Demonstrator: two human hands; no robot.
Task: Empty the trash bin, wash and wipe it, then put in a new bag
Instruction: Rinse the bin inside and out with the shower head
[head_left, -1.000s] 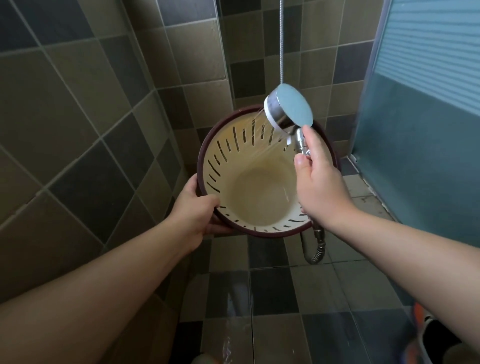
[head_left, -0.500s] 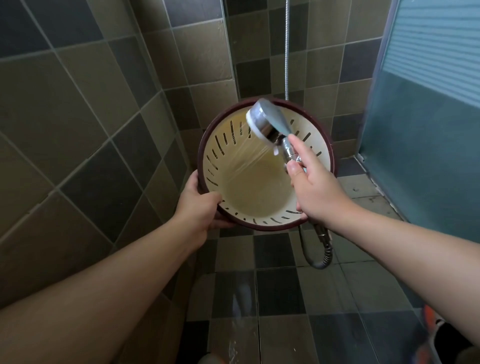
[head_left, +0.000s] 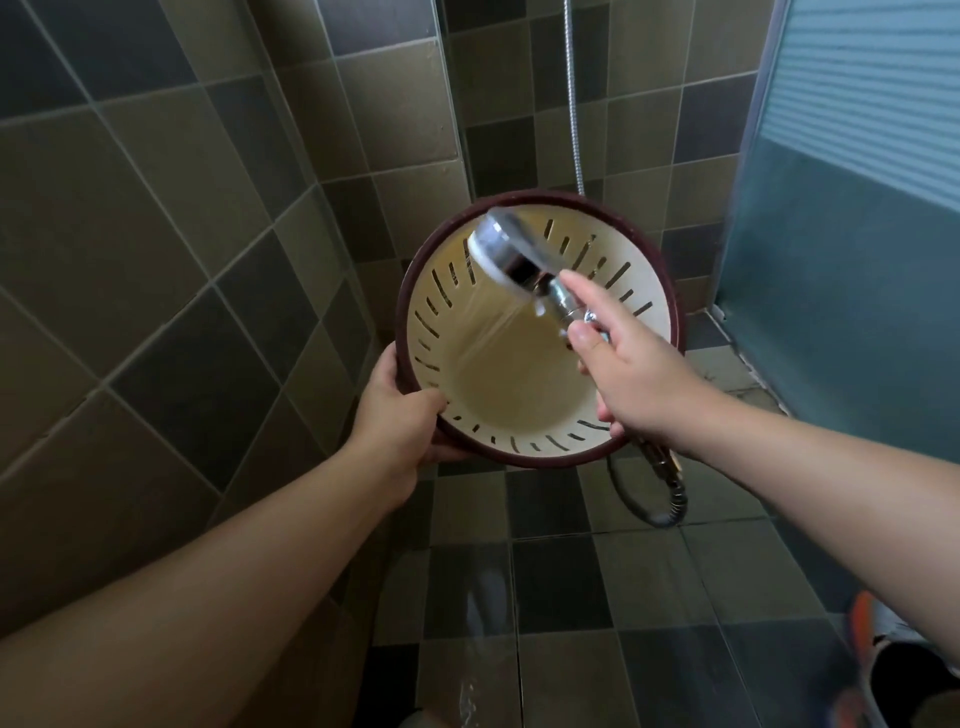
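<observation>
Head cam: trash bin (head_left: 524, 384), cream inside w/ slots and dark red rim, held tilted over tiled shower floor (head_left: 561, 597), mouth toward camera. Left hand (head_left: 402, 415) grips its lower-left rim, fingers closed on it. Right hand (head_left: 631, 374) wraps the shower head (head_left: 506, 254) handle; spray hits the bin's inside. Hose (head_left: 660, 493) loops below. Glass door (head_left: 852, 208) at right.
</observation>
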